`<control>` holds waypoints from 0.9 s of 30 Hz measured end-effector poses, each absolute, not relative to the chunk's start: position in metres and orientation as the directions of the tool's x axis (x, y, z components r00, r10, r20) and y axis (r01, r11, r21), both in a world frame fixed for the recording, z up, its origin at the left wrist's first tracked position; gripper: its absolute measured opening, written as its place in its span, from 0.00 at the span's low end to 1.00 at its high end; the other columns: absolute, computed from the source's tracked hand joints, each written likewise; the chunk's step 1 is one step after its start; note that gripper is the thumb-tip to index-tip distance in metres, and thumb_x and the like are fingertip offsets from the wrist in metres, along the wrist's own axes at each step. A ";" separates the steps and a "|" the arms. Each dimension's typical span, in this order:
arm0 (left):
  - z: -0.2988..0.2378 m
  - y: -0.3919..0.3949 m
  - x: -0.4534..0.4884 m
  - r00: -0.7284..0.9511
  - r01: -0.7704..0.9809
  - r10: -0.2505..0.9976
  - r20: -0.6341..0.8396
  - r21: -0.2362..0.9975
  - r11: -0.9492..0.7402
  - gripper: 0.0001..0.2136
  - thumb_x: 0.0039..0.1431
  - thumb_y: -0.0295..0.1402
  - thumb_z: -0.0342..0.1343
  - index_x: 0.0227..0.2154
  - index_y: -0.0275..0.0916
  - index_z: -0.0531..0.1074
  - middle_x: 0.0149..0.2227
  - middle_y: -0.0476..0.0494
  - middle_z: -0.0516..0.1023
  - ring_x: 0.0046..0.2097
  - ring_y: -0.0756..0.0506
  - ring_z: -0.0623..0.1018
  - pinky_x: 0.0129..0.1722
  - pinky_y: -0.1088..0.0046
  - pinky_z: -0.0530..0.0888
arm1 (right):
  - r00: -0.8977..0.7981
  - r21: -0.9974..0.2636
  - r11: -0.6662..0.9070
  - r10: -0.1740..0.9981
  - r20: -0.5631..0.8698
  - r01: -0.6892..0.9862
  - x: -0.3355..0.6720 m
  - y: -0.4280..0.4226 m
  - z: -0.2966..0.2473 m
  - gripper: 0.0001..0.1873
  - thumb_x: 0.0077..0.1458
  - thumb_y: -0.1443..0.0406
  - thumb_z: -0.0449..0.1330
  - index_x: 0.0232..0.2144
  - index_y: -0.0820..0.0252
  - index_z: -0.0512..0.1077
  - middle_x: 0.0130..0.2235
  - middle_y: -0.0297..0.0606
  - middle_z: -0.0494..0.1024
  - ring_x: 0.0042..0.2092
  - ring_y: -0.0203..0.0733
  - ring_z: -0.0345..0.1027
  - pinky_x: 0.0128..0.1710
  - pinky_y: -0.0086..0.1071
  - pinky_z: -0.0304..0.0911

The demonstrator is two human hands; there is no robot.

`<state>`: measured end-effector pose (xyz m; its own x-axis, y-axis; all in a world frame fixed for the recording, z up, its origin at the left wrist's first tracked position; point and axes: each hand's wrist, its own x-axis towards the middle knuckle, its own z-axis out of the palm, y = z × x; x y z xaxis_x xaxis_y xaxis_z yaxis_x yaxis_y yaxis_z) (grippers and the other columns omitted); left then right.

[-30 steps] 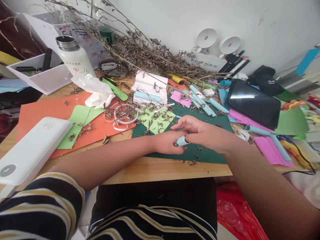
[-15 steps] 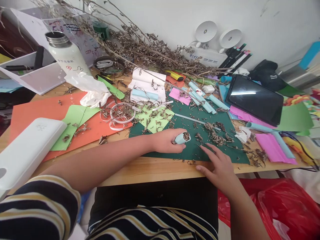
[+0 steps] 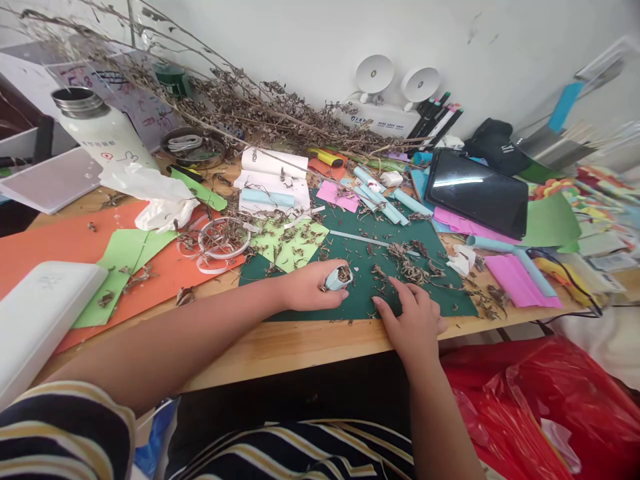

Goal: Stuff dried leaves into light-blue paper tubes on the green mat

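Observation:
My left hand (image 3: 311,285) is wrapped round a light blue paper tube (image 3: 336,279), whose open end faces up and shows dried leaves inside. Beneath it lies a dark green sheet (image 3: 350,251) strewn with leaf bits. My right hand (image 3: 413,317) is over the sheet's front edge, fingers apart, nothing in it, its fingertips close to small dried leaves (image 3: 379,277). A bigger heap of dried leaves (image 3: 407,265) lies just beyond. Further back on the sheet are several rolled blue paper tubes (image 3: 383,203). A light green paper (image 3: 293,241) with leaf crumbs lies left of them.
Long dried branches (image 3: 260,107) stretch along the wall. At left stand an open white bottle (image 3: 107,130) and a white power bank (image 3: 53,313). A tape ring (image 3: 224,238) holds leaves. A black tablet (image 3: 477,193) lies at right; a red plastic bag (image 3: 540,393) is below the table edge.
The view has shifted, so the table appears further left. My right hand has moved forward onto the green sheet toward the small leaves. My left hand still holds the tube.

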<state>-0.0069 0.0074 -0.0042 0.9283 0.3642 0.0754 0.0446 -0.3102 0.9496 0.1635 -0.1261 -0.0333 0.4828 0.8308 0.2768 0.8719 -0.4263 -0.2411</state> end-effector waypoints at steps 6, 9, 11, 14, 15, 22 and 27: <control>-0.004 0.008 -0.006 0.931 0.044 0.359 0.062 0.959 -0.280 0.06 0.45 0.30 0.49 0.24 0.37 0.57 0.22 0.54 0.60 0.23 0.55 0.61 0.23 0.79 0.60 | 0.665 -0.435 -0.512 0.652 0.364 0.740 0.193 -0.119 -0.032 0.25 0.45 0.51 0.51 0.47 0.50 0.63 0.44 0.47 0.63 0.44 0.59 0.55 0.37 0.62 0.47; -0.004 0.008 -0.006 0.931 0.032 0.357 0.078 0.955 -0.294 0.05 0.45 0.30 0.49 0.24 0.37 0.57 0.21 0.54 0.59 0.23 0.55 0.61 0.23 0.79 0.60 | 0.703 -0.417 -0.571 0.634 0.323 0.707 0.206 -0.115 -0.031 0.27 0.43 0.50 0.53 0.46 0.50 0.64 0.46 0.48 0.62 0.46 0.62 0.52 0.38 0.62 0.47; -0.005 0.008 -0.006 0.929 0.022 0.359 0.094 0.952 -0.306 0.05 0.45 0.30 0.48 0.23 0.37 0.57 0.21 0.54 0.60 0.23 0.55 0.61 0.23 0.79 0.60 | 0.705 -0.378 -0.600 0.649 0.285 0.705 0.209 -0.111 -0.028 0.25 0.43 0.50 0.53 0.44 0.51 0.66 0.44 0.47 0.63 0.46 0.63 0.53 0.37 0.62 0.47; -0.005 0.008 -0.006 0.928 0.022 0.360 0.095 0.951 -0.308 0.05 0.45 0.30 0.48 0.23 0.37 0.57 0.22 0.54 0.60 0.23 0.55 0.61 0.23 0.79 0.60 | 0.700 -0.339 -0.615 0.664 0.264 0.712 0.208 -0.101 -0.019 0.23 0.45 0.51 0.51 0.43 0.52 0.67 0.42 0.46 0.67 0.45 0.61 0.55 0.38 0.60 0.48; -0.005 0.008 -0.006 0.929 0.025 0.360 0.092 0.951 -0.308 0.05 0.45 0.31 0.48 0.23 0.37 0.57 0.22 0.54 0.59 0.23 0.55 0.60 0.23 0.79 0.60 | 0.693 -0.325 -0.614 0.668 0.272 0.720 0.208 -0.096 -0.014 0.24 0.45 0.52 0.51 0.44 0.53 0.66 0.41 0.46 0.68 0.45 0.59 0.56 0.38 0.59 0.49; -0.005 0.008 -0.006 0.926 0.007 0.360 0.114 0.948 -0.319 0.05 0.46 0.31 0.48 0.23 0.37 0.56 0.21 0.54 0.59 0.23 0.55 0.60 0.22 0.79 0.60 | 0.509 -0.032 -0.514 0.854 -0.105 0.857 0.228 -0.041 0.017 0.15 0.43 0.54 0.51 0.31 0.53 0.69 0.31 0.38 0.73 0.33 0.47 0.64 0.32 0.41 0.54; -0.006 0.007 -0.006 0.929 0.032 0.360 0.089 0.948 -0.317 0.05 0.45 0.31 0.48 0.23 0.37 0.56 0.21 0.54 0.59 0.23 0.55 0.61 0.23 0.79 0.60 | 0.453 -0.042 -0.462 0.882 -0.129 0.886 0.233 -0.018 0.038 0.09 0.42 0.62 0.49 0.25 0.55 0.69 0.29 0.36 0.73 0.29 0.41 0.63 0.25 0.32 0.52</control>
